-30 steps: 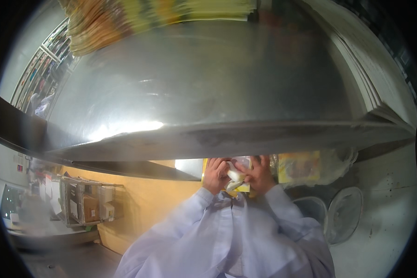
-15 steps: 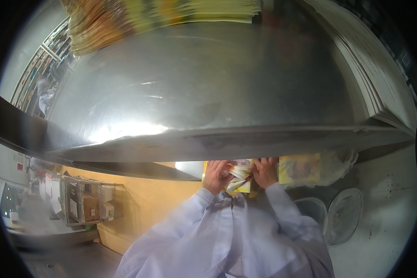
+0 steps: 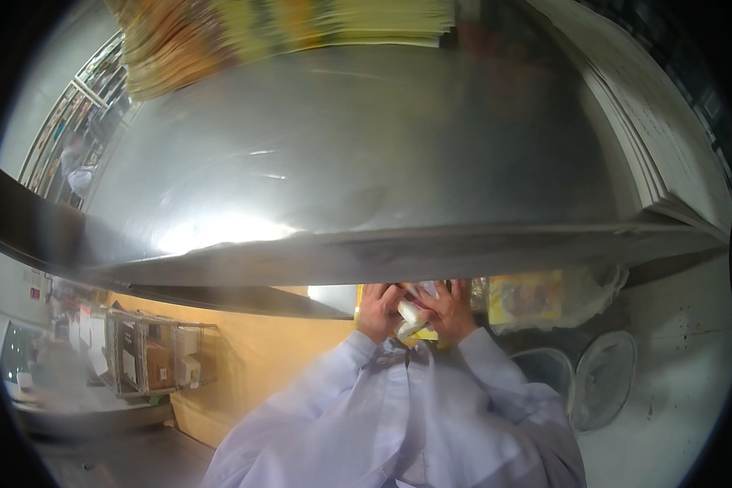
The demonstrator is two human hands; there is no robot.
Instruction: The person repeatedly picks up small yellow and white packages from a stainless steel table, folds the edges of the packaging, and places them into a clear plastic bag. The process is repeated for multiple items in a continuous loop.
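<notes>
Between both hands, white-and-yellow packets, contents unclear

Coat's a pale one on my feed, somewhere between white and washed-out lavender, looks like plain cloth, pretty roomy. There's a strip running straight down the middle of the front, with soft creases either side, and the fabric bunches into darker folds near the waist. Long sleeves, left sleeve and right sleeve in the same colour as the body, baggy up by the shoulders and narrower toward the wrists. Left hand and right hand are bare past the cuffs. Can't make out buttons from here, honestly, it's too hazy.
</notes>
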